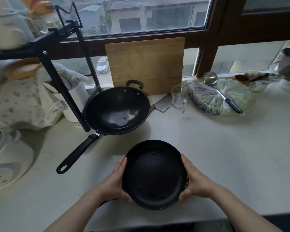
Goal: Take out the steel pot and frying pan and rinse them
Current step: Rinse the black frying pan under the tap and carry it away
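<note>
pan [153,174] lower centre, dark specks inside | my left hand [115,180] and right hand [195,179] grip its rim on opposite sides | wok [117,110] on surface [224,148], centre-left, wet patch inside

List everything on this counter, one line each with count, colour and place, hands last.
frying pan: one, black, front centre, held at both sides
wok: one, black, long handle, behind the pan to the left
cutting board: one, wooden, leaning on the window
cleaver: one, steel, lying below the board
glass jug: one, clear, right of the cleaver
bagged vegetables: one bag, purple and green, right
ladle: one, steel, on the bag
rack: one, black, left
left hand: grips the pan's left rim
right hand: grips the right rim
</note>
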Tool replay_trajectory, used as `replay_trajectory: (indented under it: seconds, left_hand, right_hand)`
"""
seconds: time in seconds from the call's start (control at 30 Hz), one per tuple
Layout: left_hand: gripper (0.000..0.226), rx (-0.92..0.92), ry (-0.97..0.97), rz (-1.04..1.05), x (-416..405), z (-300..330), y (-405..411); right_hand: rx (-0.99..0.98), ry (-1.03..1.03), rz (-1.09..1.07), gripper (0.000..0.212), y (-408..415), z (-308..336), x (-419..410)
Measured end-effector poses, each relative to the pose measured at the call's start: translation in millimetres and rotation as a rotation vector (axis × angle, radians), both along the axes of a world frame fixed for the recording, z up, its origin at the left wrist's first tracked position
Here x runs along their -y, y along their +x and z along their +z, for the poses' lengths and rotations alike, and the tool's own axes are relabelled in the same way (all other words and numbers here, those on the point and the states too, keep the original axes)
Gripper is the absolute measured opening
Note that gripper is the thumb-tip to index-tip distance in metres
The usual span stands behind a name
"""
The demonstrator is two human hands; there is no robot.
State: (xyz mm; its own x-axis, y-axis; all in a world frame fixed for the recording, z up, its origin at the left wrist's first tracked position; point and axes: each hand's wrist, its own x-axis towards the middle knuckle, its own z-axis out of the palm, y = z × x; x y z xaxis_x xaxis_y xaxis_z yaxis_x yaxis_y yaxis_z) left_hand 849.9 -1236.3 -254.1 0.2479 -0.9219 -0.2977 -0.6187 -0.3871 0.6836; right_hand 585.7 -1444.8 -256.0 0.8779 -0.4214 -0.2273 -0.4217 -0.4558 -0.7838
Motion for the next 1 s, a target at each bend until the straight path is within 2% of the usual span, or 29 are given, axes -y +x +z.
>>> replay_trajectory:
  seconds: [0.27,0.47,0.63,0.8,1.0]
  left_hand:
    - [0.161,-0.001,-0.039,-0.121,33,21,-18]
    - [0.164,0.054,-0.069,-0.309,93,44,-65]
    - [0.165,0.038,-0.120,-0.534,164,59,-138]
    - [0.157,0.053,-0.159,-0.720,237,77,-243]
    - [0.153,0.072,-0.189,-0.868,327,93,-368]
  right_hand:
    - [-0.021,-0.033,-0.142,0.155,-44,15,-1]
    - [-0.026,-0.059,-0.319,0.153,-116,39,3]
    - [-0.055,-0.112,-0.525,0.144,-206,68,7]
    - [-0.093,-0.150,-0.736,0.157,-313,85,25]
    - [-0.080,-0.158,-0.889,0.144,-435,113,56]
